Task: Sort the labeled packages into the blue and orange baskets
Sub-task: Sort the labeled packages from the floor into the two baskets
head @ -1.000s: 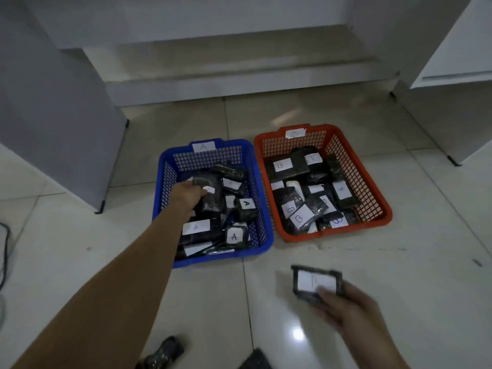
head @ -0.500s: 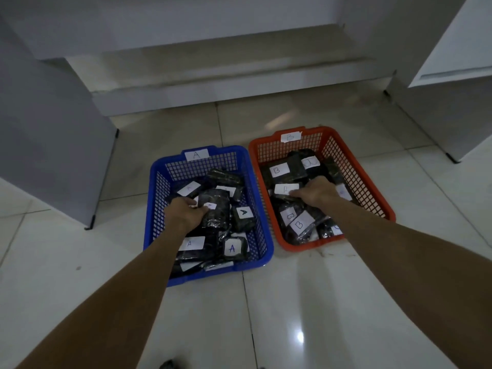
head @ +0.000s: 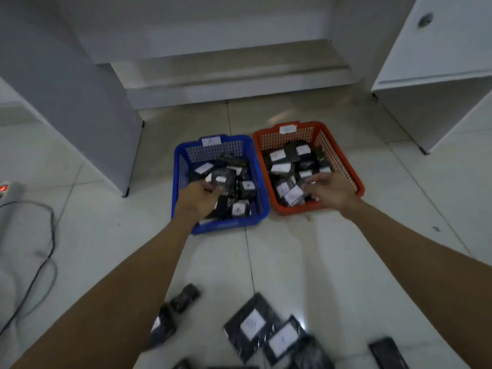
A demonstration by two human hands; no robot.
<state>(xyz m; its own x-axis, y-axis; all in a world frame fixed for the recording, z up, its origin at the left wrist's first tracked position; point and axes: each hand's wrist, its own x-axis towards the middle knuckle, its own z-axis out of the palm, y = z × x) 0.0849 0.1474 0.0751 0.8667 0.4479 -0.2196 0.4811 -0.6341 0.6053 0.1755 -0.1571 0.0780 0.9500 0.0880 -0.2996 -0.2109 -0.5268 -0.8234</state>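
A blue basket (head: 255,182) tagged A and an orange basket (head: 343,161) stand side by side on the tiled floor. Both hold several black packages with white labels. My left hand (head: 198,198) reaches into the blue basket, its fingers closed on a black package (head: 225,179) near the middle. My right hand (head: 330,193) hovers over the front of the orange basket with fingers spread and nothing in it. Loose labeled packages (head: 253,326) lie on the floor close to me, between my forearms.
A white cabinet side (head: 80,102) stands left of the baskets, and another cabinet (head: 439,75) at the right. Behind the baskets runs a low step (head: 239,83). A power strip (head: 8,190) with a red light and its cable (head: 45,249) lie at far left.
My right hand has let go of its labeled package in the orange basket and drawn back, fingers apart. My left hand stays in the blue basket. The view has pulled back, showing the loose packages.
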